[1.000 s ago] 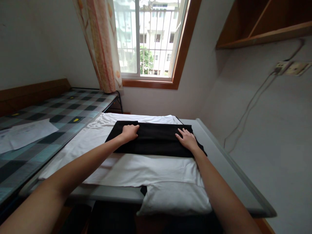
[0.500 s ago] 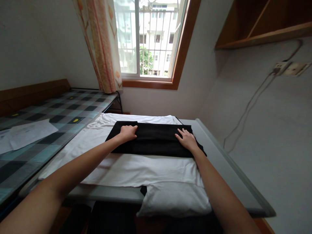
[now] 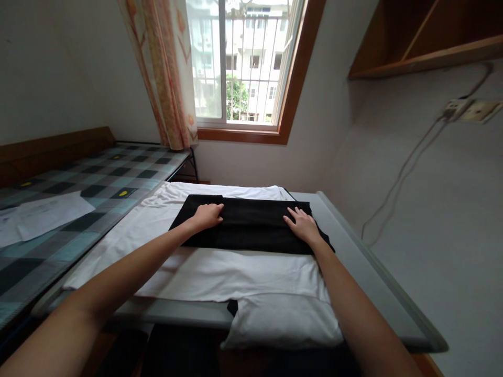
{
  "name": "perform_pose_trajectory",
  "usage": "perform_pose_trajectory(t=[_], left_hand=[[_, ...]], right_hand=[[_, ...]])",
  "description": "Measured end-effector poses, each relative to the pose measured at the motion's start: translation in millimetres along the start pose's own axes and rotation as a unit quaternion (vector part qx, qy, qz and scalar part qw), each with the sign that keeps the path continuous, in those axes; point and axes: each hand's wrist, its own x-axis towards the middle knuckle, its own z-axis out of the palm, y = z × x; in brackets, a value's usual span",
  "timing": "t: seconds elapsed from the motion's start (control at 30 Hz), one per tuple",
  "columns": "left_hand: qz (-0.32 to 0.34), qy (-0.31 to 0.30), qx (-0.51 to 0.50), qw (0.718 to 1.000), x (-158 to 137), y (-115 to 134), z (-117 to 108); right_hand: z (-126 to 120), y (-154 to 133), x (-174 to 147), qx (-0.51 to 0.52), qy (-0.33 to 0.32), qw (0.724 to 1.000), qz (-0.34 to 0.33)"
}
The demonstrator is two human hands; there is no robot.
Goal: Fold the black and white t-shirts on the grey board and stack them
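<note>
A folded black garment (image 3: 251,225) lies in a long flat strip on top of a white T-shirt (image 3: 212,269). The shirt is spread over a grey table, and its near sleeve droops past the front edge. My left hand (image 3: 208,216) rests at the left part of the black garment, fingers curled at the edge of a folded-over flap. Its fingertips are partly hidden. Over the garment's right end, my right hand (image 3: 303,225) lies palm down with its fingers spread on the cloth.
The grey table (image 3: 365,283) reaches close to the right wall, where a cable (image 3: 398,175) hangs from a socket. On the left stands a bed with a checked cover (image 3: 129,173) and papers (image 3: 47,214) on it. A window and curtain (image 3: 171,94) are behind the table.
</note>
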Motion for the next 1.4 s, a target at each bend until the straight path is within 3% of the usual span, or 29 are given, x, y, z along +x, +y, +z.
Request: perform_pose_trajectory(t=[0.07,0.23,0.4,0.57,0.7,0.83,0.9,1.03,1.17,1.27,1.4], left_hand=[[0.015,0.022,-0.043,0.999,1,-1,2],[-0.014,0.149,-0.072,0.986,6,-8,18],[-0.033,0.050,-0.064,0.996,10,-10,38],[-0.040,0.030,-0.049,0.998,12,-7,40],[-0.049,0.035,-0.051,0.997,10,-3,37],[-0.089,0.113,-0.036,0.989,-1,5,28],[-0.103,0.136,-0.030,0.985,-9,9,22],[-0.103,0.076,-0.045,0.991,-20,13,11],[-0.090,0.060,-0.018,0.994,-20,16,6],[-0.079,0.060,0.005,0.995,-17,17,3],[-0.065,0.076,-0.003,0.995,-12,16,-1]], right_hand=[[0,0,0,-0.001,-0.002,1.000,0.001],[0,0,0,0.004,-0.006,1.000,0.001],[0,0,0,0.009,-0.004,1.000,0.000],[0,1,0,0.010,-0.001,1.000,0.000],[1,0,-1,0.007,0.004,1.000,-0.001],[-1,-2,-2,0.023,0.034,0.999,0.002],[-5,2,-2,0.035,0.072,0.996,0.037],[-17,28,-2,0.032,0.145,0.973,0.179],[-19,67,3,0.060,0.064,0.963,0.253],[-12,84,10,0.093,0.004,0.967,0.235],[-1,89,18,0.126,0.008,0.969,0.212]])
